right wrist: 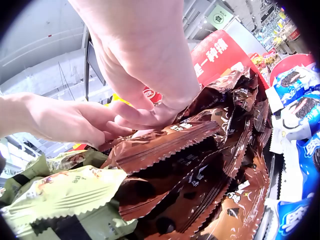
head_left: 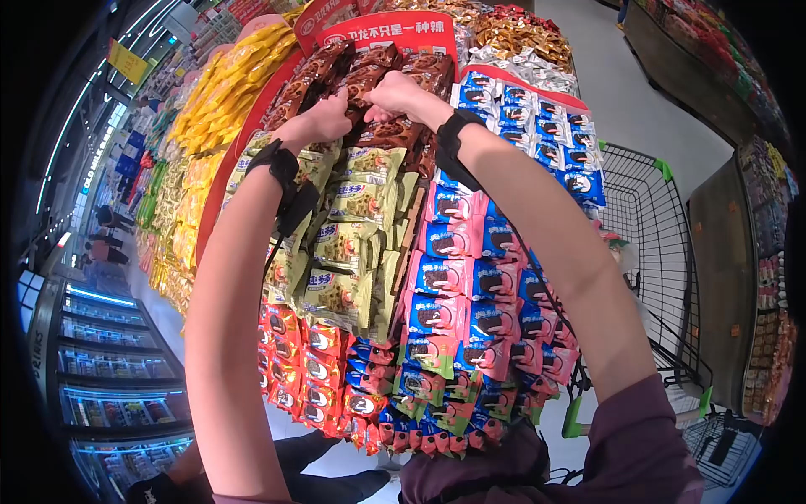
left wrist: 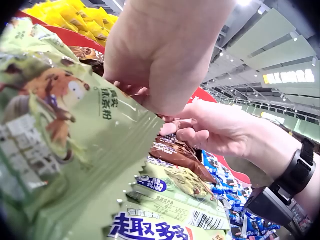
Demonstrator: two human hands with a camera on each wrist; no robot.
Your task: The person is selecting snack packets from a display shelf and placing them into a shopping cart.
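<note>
Both hands meet over the brown packets (head_left: 386,133) at the upper middle of the display. The left hand (head_left: 327,119) comes in from the left, its curled fingers at the left end of a brown packet (right wrist: 155,147) in the right wrist view. Beside it, the right hand (head_left: 400,92) has bent fingers on the same packet's upper edge, close to the left fingers. The left wrist view shows the left hand (left wrist: 155,57) large, with the right hand (left wrist: 215,131) behind it; their fingertips are partly hidden. Pale green packets (left wrist: 75,130) lie just below the hands.
Blue packets (head_left: 550,130) stand in rows to the right, pink and blue ones (head_left: 441,277) nearer the body, red ones (head_left: 323,370) at the lower left. Yellow bags (head_left: 227,84) fill the left side. A shopping cart (head_left: 646,227) is at the right; a red sign (head_left: 395,32) rises behind.
</note>
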